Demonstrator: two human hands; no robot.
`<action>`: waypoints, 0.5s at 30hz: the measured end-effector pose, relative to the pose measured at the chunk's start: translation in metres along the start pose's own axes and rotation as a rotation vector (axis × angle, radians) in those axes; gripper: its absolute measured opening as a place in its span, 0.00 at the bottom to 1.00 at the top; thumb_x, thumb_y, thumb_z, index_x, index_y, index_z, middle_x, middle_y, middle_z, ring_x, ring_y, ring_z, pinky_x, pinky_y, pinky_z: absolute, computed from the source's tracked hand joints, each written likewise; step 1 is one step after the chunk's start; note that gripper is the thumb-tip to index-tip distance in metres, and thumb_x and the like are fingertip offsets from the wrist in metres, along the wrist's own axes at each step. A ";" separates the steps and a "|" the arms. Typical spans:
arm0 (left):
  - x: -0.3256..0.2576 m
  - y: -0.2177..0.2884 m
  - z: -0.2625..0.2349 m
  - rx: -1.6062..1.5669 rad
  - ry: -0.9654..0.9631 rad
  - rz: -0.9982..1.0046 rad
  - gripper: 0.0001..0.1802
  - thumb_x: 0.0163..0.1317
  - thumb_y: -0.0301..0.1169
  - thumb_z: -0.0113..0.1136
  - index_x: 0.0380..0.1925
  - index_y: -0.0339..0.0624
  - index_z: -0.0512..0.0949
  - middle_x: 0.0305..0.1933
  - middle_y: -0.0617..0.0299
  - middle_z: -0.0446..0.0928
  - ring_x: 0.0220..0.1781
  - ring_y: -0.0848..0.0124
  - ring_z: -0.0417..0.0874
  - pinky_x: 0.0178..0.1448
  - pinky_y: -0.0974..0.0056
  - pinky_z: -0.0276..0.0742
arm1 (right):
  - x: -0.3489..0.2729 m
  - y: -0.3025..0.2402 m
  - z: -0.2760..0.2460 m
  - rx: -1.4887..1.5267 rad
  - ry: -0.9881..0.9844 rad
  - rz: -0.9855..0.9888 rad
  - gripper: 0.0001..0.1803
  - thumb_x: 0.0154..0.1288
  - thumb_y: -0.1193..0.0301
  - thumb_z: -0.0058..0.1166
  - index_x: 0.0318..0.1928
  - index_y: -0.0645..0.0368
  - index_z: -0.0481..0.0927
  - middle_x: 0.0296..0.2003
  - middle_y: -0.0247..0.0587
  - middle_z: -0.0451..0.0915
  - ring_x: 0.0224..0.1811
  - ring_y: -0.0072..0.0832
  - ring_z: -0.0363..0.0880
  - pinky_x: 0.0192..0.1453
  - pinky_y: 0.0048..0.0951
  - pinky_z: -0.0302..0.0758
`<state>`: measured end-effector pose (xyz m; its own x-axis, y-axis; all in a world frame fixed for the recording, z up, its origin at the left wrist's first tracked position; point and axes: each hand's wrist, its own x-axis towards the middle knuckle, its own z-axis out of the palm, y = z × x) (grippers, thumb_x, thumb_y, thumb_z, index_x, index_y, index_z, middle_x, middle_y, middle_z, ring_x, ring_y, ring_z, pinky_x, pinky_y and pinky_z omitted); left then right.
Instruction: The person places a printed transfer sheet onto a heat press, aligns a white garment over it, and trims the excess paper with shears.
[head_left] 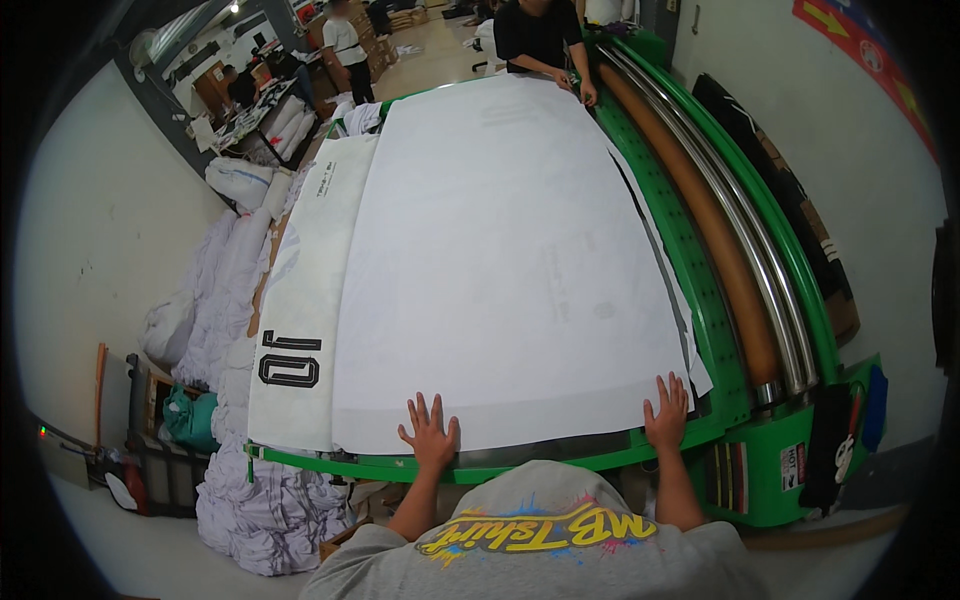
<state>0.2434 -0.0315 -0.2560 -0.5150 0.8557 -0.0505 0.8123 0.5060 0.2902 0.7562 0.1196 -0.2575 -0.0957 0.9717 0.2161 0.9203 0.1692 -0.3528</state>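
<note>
Left hand lay flat, fingers spread, palm down on near edge of large white paper sheet. Right hand likewise flat, fingers spread, on sheet's near right corner; neither pinched anything. Sheet covered long green table, running near to far. White fabric layer showed at left beneath it. Brown roll and metal bars along right side. Another person's hands on far end. White cloth heaps left of table.

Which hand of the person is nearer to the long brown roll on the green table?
Right. The right hand lies flat on the white sheet close to the near end of the brown roll; the left hand lies flat farther left, near the sheet's middle.
</note>
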 end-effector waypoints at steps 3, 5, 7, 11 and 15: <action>0.000 0.002 0.000 -0.006 0.012 0.009 0.40 0.77 0.58 0.57 0.87 0.67 0.66 0.97 0.57 0.46 0.98 0.52 0.41 0.84 0.17 0.36 | -0.001 0.002 0.001 -0.005 -0.001 0.002 0.37 0.75 0.59 0.63 0.82 0.52 0.73 0.87 0.48 0.63 0.90 0.51 0.56 0.93 0.58 0.53; 0.000 0.003 0.000 -0.006 0.022 0.013 0.40 0.78 0.58 0.57 0.87 0.67 0.66 0.97 0.57 0.46 0.98 0.52 0.41 0.84 0.17 0.36 | -0.001 0.004 0.002 -0.004 -0.002 0.007 0.37 0.75 0.59 0.63 0.82 0.52 0.73 0.87 0.48 0.63 0.90 0.51 0.56 0.93 0.58 0.53; 0.000 0.004 0.001 0.002 0.028 0.012 0.40 0.77 0.58 0.57 0.87 0.66 0.66 0.97 0.57 0.47 0.98 0.52 0.41 0.84 0.17 0.36 | 0.000 0.005 0.002 -0.010 -0.006 0.005 0.37 0.76 0.59 0.63 0.82 0.51 0.73 0.87 0.48 0.63 0.90 0.51 0.56 0.93 0.58 0.53; -0.001 0.004 0.001 0.003 0.041 0.014 0.40 0.77 0.58 0.57 0.87 0.66 0.67 0.97 0.57 0.47 0.98 0.52 0.42 0.84 0.17 0.36 | 0.000 0.003 0.000 0.003 -0.016 0.009 0.37 0.76 0.59 0.64 0.82 0.52 0.73 0.87 0.48 0.62 0.90 0.51 0.56 0.93 0.58 0.53; -0.002 0.002 0.003 0.008 0.050 0.014 0.40 0.77 0.57 0.57 0.87 0.66 0.67 0.97 0.57 0.47 0.98 0.53 0.42 0.84 0.17 0.36 | 0.000 0.002 -0.001 0.002 -0.023 0.010 0.37 0.76 0.59 0.64 0.82 0.52 0.73 0.87 0.47 0.62 0.90 0.51 0.56 0.93 0.57 0.52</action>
<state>0.2465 -0.0316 -0.2577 -0.5167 0.8562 0.0012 0.8213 0.4952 0.2833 0.7584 0.1199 -0.2575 -0.0952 0.9769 0.1914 0.9203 0.1596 -0.3571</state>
